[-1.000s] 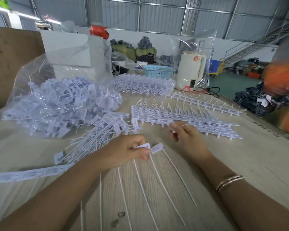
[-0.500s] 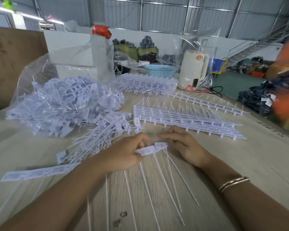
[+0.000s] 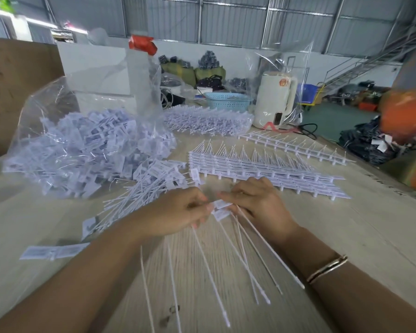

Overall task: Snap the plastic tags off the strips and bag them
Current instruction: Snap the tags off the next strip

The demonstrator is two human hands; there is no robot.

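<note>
On the wooden bench [image 3: 346, 236], both hands meet: the left hand [image 3: 178, 212] and right hand [image 3: 259, 203] pinch white tags [image 3: 222, 209] between their fingers [image 3: 228, 194], tails trailing toward the wrists.

A warehouse or factory packing floor. Beyond the fingers [image 3: 203, 207], a wooden worktop [image 3: 346, 236] holds stacked white tag strips [image 3: 262, 171] and a clear bag [image 3: 82, 145] stuffed with tags. Farther off stand corrugated metal walls [image 3: 226, 18], a metal staircase [image 3: 360, 66] and heaped bundles of dark clothing [image 3: 370, 143].
</note>
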